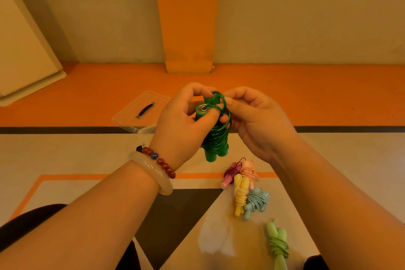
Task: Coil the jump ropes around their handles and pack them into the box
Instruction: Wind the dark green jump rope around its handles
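Left hand point(186, 114) grips the coiled green jump rope point(215, 136) upright, steadying it while right hand point(252, 120) pinches the last loop, apparently securing it.

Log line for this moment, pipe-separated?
phase: coiling | left hand grips green rope | right hand pinches its loop | other coiled ropes on floor | box beyond hands

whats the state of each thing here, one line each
dark green jump rope: wound round its handles, held up, top loop loose
left hand: grips the handles
right hand: pinches the top loop
maroon rope: coiled, on floor
pink rope: coiled, on floor
yellow rope: coiled, on floor
blue rope: coiled, on floor
light green rope: coiled, on floor
clear box: on floor, partly hidden; open or shut unclear
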